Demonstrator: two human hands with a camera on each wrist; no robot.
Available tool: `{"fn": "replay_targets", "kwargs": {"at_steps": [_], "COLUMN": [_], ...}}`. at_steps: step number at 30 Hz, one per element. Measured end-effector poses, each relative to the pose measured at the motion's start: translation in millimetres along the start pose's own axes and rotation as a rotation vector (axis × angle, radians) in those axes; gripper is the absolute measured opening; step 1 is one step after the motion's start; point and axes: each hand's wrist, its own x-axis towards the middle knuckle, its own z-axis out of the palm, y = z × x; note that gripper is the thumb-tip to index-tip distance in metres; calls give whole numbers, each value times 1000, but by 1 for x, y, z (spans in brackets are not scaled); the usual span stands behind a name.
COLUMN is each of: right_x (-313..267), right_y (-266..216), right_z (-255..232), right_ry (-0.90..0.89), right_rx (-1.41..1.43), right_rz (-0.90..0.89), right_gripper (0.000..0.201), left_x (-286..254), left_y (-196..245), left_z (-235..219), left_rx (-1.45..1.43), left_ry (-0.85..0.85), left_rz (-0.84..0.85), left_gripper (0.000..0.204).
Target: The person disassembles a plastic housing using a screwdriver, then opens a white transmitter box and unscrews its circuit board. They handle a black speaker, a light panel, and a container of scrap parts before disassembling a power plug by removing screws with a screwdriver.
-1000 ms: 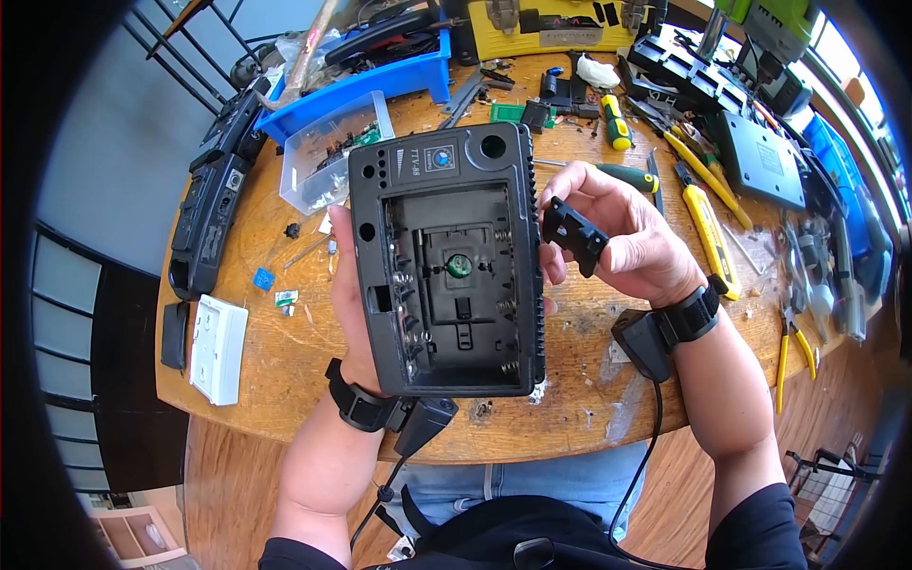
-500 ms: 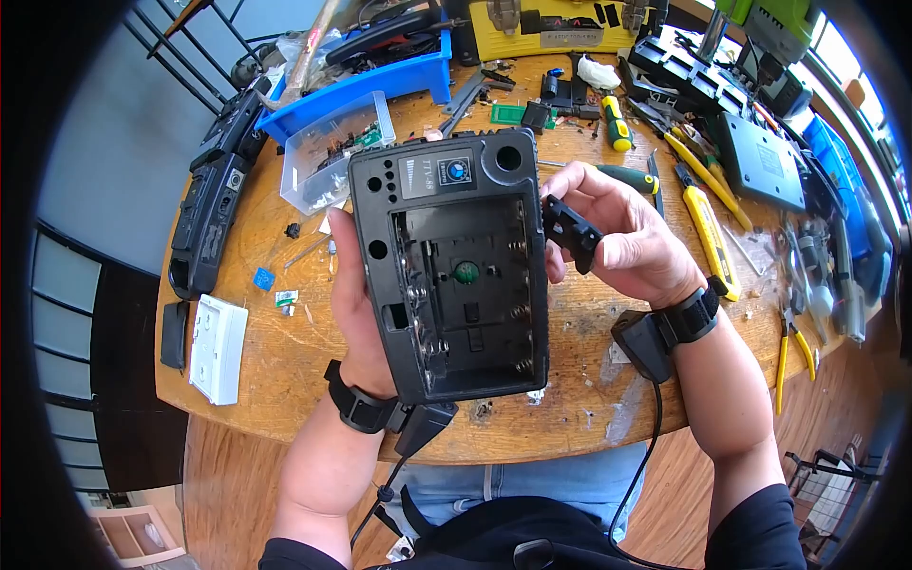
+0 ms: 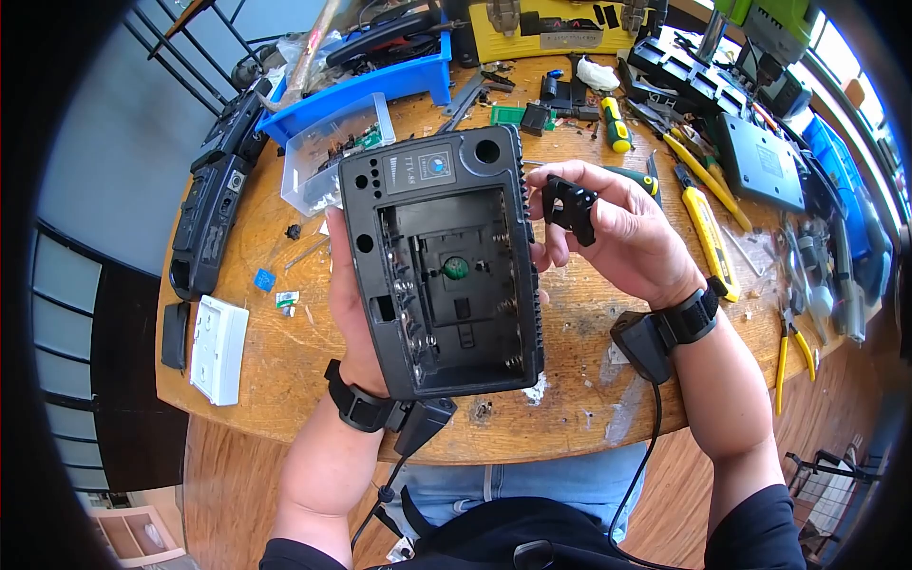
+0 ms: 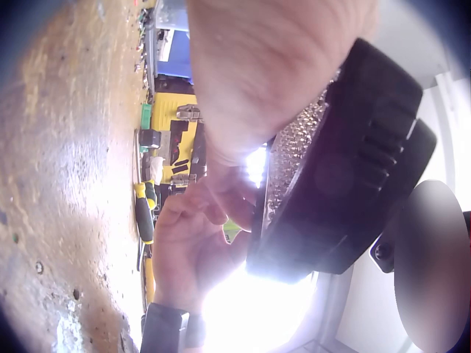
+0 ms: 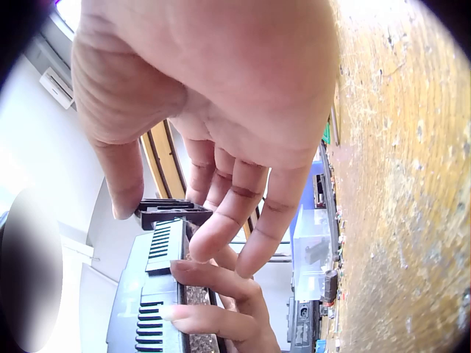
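Observation:
My left hand (image 3: 351,318) grips a black plastic device casing (image 3: 369,275) from the left side and beneath. The casing's open cavity faces up and shows coil springs along both sides and a round green piece (image 3: 456,268) inside. In the left wrist view, a grey textured sheet (image 4: 298,147) covers the underside of the casing. To the right of it, my right hand (image 3: 632,233) pinches a small black plastic bracket (image 3: 570,211) between thumb and fingers. In the right wrist view, the bracket (image 5: 173,212) overlaps the casing's ribbed edge, where left fingertips (image 5: 199,273) curl round.
Beneath the hands is a worn wooden bench (image 3: 570,361). A clear bin (image 3: 332,157), a blue tray (image 3: 361,90) and a yellow toolbox (image 3: 556,28) stand at the back. Cutters, screwdrivers and a yellow utility knife (image 3: 705,228) lie right; a white plastic shell (image 3: 218,351) lies left.
The casing tilted and shifted slightly right, then came back up and a little left. In my right fingers the bracket has turned to a steeper angle and risen slightly.

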Motion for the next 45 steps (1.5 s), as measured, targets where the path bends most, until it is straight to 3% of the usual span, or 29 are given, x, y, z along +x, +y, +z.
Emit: {"fn": "replay_targets", "kwargs": {"at_steps": [6, 9, 13, 22, 24, 26, 28, 32, 34, 36, 39, 44, 45], "right_x": [-1, 0, 2, 2, 3, 3, 2, 1, 1, 3, 2, 3, 3], "right_y": [-1, -3, -3, -1, -2, -2, 1, 3, 4, 5, 0, -2, -3], "right_z": [2, -1, 4, 1, 2, 4, 3, -2, -1, 6, 3, 4, 4], "right_ry": [161, 181, 308, 258, 259, 258, 280, 228, 210, 271, 265, 225, 222], "right_rx": [4, 26, -67, -62, -69, -142, -223, -264, -276, -261, -258, -287, -288], "right_rz": [-50, -58, 63, 166, 179, 235, 340, 387, 404, 182, 215, 262, 274], "right_gripper": [46, 42, 40, 41, 43, 40, 38, 42, 47, 58, 63, 58, 55], "left_x": [4, 5, 6, 9, 10, 8, 8, 7, 8, 8, 7, 8, 6], "left_y": [-1, 0, 0, 2, 2, 3, 1, 1, 3, 3, 4, 4, 3], "left_z": [1, 6, 15, 4, -1, -2, 8, 3, 4, 1, 2, 9, 12], "left_rx": [-69, -124, -128, -55, -183, -188, -30, -204, -161, -113, -6, 157, 161], "left_ry": [-82, -154, -82, -195, -239, -331, -127, -226, -169, -133, -140, 2, 129], "left_rz": [-31, -71, -27, 41, 113, 31, 63, 37, 82, 116, 126, 115, 118], "left_gripper": [88, 83, 82, 79, 92, 91, 77, 91, 90, 90, 74, 78, 78]}}
